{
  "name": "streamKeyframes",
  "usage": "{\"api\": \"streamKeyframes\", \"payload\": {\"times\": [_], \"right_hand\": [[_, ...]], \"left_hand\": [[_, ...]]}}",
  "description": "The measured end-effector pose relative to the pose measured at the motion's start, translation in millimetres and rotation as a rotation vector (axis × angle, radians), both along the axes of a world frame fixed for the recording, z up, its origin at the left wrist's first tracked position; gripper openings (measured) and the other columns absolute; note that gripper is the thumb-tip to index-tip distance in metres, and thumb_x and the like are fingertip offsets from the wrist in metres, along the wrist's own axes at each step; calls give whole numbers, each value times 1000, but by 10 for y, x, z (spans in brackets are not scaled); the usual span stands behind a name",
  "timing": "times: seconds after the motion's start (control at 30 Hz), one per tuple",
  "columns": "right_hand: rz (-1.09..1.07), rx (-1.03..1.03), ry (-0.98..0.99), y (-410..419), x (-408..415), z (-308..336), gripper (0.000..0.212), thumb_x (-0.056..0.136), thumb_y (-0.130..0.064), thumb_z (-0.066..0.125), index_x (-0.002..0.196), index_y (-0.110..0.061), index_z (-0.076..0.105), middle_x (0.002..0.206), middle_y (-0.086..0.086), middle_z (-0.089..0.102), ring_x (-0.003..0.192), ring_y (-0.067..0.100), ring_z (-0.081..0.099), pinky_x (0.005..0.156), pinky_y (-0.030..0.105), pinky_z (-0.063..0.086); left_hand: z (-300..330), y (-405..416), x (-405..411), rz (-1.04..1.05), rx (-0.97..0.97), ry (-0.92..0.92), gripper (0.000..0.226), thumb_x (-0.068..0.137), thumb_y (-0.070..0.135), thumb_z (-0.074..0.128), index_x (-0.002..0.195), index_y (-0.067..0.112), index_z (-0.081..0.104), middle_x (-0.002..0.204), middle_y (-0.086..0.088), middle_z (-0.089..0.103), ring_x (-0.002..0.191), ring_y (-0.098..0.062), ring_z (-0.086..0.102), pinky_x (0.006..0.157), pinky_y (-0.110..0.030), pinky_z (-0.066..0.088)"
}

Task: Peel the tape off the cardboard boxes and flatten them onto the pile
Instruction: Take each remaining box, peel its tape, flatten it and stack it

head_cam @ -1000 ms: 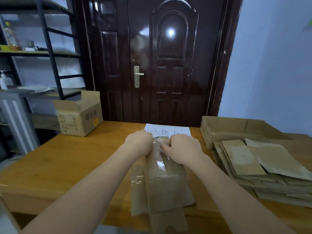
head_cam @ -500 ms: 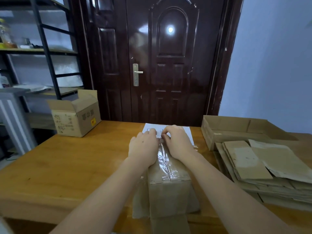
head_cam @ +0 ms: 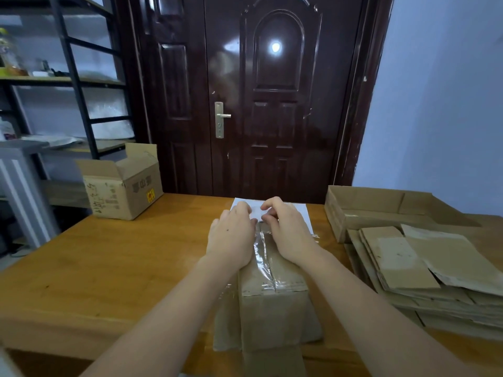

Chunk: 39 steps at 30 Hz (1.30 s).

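A small brown cardboard box stands on the wooden table right in front of me, with clear tape running along its top seam. My left hand lies on the box's top left, its fingers curled over the far edge. My right hand is on the top right, its thumb and fingers pinching at the tape's far end. The fingertips of both hands meet over the far end of the seam. The pile of flattened boxes lies to the right.
An open cardboard box stands at the table's far left corner. A low open box sits behind the pile. A white sheet of paper lies under my hands. A dark door and a metal shelf are behind the table.
Both hands have slid along the top of the box toward its far end. More of the taped seam now shows behind them.
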State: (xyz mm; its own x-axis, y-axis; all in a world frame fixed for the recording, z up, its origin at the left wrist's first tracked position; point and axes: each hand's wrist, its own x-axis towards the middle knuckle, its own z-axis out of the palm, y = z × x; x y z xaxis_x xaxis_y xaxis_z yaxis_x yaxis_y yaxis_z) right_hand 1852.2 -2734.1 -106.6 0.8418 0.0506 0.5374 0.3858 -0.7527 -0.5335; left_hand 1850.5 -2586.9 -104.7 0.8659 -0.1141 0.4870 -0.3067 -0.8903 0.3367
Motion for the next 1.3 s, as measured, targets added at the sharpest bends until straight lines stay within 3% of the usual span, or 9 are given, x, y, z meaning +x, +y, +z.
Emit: {"api": "streamKeyframes", "payload": {"times": [0.13,0.37,0.47,0.6,0.77,0.9,1.03,1.13,1.3], "right_hand": [[-2,-11,-11,16,27,-18,28,98,-14,63,124,-24,63,96,-7,61,101,8,50,90,33,49],[-6,-73,-81,2,1,-29,11,98,-13,62,96,-22,67,100,-12,54,102,13,49,88,36,49],[10,-29,-72,-10,-3,-35,9,100,-13,59,98,-21,64,107,-9,54,104,13,51,88,34,50],[70,-21,-20,-8,-55,22,23,98,-11,60,106,-30,50,92,-10,61,92,12,57,83,37,53],[64,-89,-56,15,-49,32,21,96,-10,60,93,-30,56,87,-24,51,96,11,47,88,47,48],[84,-70,-19,21,-31,38,11,95,-21,67,99,-28,60,92,-17,53,95,11,45,90,47,47],[109,-76,12,39,-22,47,17,93,-24,70,102,-32,59,102,-13,49,101,11,47,95,43,46],[76,-79,16,37,-2,19,13,95,-21,67,98,-32,60,91,-17,47,97,12,46,94,46,46],[19,-77,52,7,37,-19,9,100,-23,57,95,-26,64,100,-5,59,103,20,51,94,49,45]], "left_hand": [[11,-6,5,-92,-48,-30,40,104,19,54,140,28,41,117,10,60,110,-16,56,94,-34,44],[-38,30,21,-61,59,-80,29,110,30,38,129,30,60,119,8,55,109,-16,50,91,-32,41],[-54,37,21,-31,91,-76,30,110,34,35,121,30,63,113,8,54,104,-17,49,88,-32,41],[-57,23,31,1,102,-64,31,110,34,33,121,27,62,112,6,52,103,-17,49,87,-33,43],[-62,14,47,-18,83,-50,32,110,31,32,120,23,61,110,4,50,101,-19,48,87,-35,41],[-53,16,38,-19,87,-67,28,109,25,34,115,20,60,108,3,48,100,-19,47,86,-34,42],[-34,45,14,-12,74,-59,22,107,21,39,116,18,59,112,0,49,102,-20,47,85,-33,40],[-63,43,23,-20,48,-65,25,108,24,37,119,18,59,115,1,51,104,-20,48,86,-33,40],[-57,-9,33,-73,-5,-40,27,102,32,48,123,24,61,121,6,56,110,-16,49,94,-33,40]]}}
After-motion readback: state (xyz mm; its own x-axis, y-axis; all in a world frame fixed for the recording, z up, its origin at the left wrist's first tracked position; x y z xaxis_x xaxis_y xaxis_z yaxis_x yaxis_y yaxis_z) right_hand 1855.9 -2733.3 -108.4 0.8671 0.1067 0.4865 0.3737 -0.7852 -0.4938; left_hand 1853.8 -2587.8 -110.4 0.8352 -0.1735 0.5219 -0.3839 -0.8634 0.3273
